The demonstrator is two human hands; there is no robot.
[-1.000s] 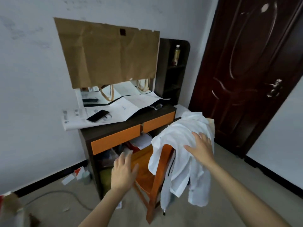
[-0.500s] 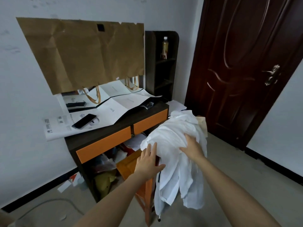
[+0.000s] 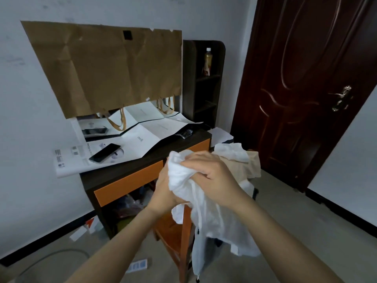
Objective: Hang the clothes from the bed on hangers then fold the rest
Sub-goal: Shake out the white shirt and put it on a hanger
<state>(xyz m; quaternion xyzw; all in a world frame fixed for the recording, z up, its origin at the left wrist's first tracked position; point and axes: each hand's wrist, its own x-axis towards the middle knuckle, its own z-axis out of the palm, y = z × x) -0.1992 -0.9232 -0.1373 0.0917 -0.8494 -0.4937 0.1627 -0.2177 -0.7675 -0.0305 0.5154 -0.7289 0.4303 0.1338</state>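
A white garment (image 3: 212,219) hangs in folds over the back of an orange wooden chair (image 3: 183,237). My left hand (image 3: 165,190) and my right hand (image 3: 212,176) both grip a bunched part of it at its top, lifted above the chair back. My left hand holds the cloth from the left and underneath; my right hand's fingers curl over it from the right. A beige garment (image 3: 251,164) and more white cloth lie on the chair behind my hands. No hanger or bed is in view.
A dark desk (image 3: 114,176) with orange drawers stands against the wall, with papers and a phone (image 3: 104,153) on top. A dark shelf unit (image 3: 204,82) holds a bottle. A dark wooden door (image 3: 306,88) is at right. Litter lies on the floor.
Both hands have closed on the white garment and bunched its top upward off the chair back. Earlier my left hand was apart from it and my right hand lay flat on it.
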